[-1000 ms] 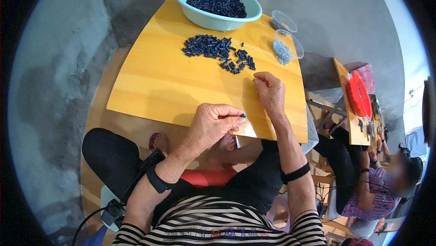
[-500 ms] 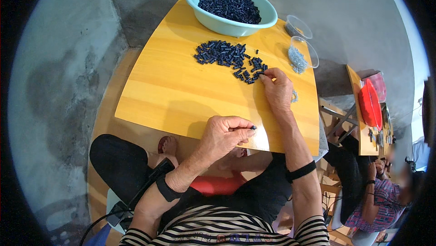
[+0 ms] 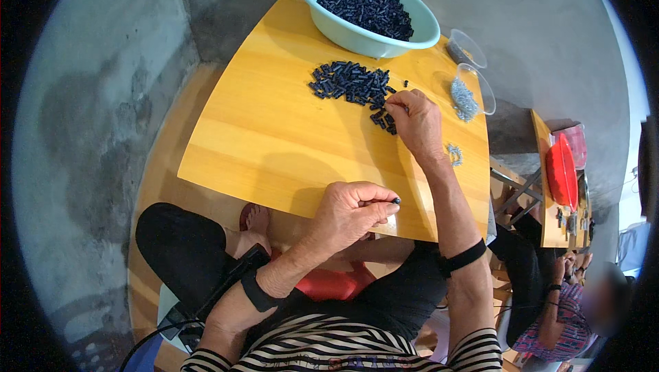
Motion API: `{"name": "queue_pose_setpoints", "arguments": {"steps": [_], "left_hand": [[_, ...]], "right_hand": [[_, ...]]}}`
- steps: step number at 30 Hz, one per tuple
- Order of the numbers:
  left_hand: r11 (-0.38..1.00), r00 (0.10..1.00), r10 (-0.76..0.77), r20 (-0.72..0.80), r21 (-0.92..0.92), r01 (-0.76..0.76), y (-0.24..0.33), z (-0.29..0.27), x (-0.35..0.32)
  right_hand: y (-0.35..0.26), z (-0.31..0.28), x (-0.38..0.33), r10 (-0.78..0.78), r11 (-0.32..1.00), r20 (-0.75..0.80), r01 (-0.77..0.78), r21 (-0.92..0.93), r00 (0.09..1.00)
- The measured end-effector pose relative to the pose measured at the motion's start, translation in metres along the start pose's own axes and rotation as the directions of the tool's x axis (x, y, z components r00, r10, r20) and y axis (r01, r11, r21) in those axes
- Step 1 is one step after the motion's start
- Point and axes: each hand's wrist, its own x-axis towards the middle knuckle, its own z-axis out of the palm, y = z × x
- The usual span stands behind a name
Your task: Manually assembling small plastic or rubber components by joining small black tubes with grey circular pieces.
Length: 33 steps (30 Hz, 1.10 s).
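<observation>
While the left hand (image 3: 350, 211) pinches one small dark cylindrical part (image 3: 395, 201) over the yellow table's (image 3: 274, 132) near edge, the right hand's (image 3: 415, 121) closing fingertips pick at the loose pile of dark parts (image 3: 350, 84) kept within reach near its far edge.

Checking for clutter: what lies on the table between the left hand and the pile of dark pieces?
Only bare yellow table lies between the left hand and the pile, per the head view.

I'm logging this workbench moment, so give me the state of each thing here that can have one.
Light blue plastic basin: heaped with dark cylinders.
Loose pile of dark cylinders: spread on the yellow wooden table.
Nearer clear plastic cup: open, holding small silvery parts.
Farther clear cup: open, contents unclear.
Left hand: pinching one dark piece.
Right hand: fingertips at the pile.
</observation>
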Motion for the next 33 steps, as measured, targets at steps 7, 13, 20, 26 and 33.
{"name": "queue_pose_setpoints", "arguments": {"steps": [7,13,20,26,33], "left_hand": [[1.000,1.000,-0.026,-0.016,-0.009,0.026,0.005,0.001,0.000],[1.000,1.000,0.014,-0.010,-0.014,-0.014,0.000,0.001,0.000],[1.000,1.000,0.010,0.000,0.029,-0.010,0.001,0.000,0.001],[1.000,1.000,0.022,-0.002,0.016,-0.022,0.002,0.000,0.001],[1.000,1.000,0.000,0.025,-0.018,0.000,0.001,-0.001,0.001]], "right_hand": [[0.000,0.005,0.003,0.037,0.994,0.080,-0.029,-0.106,0.996],[0.003,0.006,0.006,-0.005,0.980,0.102,0.026,-0.199,0.995],[0.015,-0.003,0.011,0.205,0.977,0.089,-0.209,0.038,0.975],[0.006,0.000,0.009,0.090,0.995,0.113,-0.085,-0.049,0.989],[0.001,0.009,0.011,0.050,0.990,0.143,-0.030,-0.134,0.988]]}}
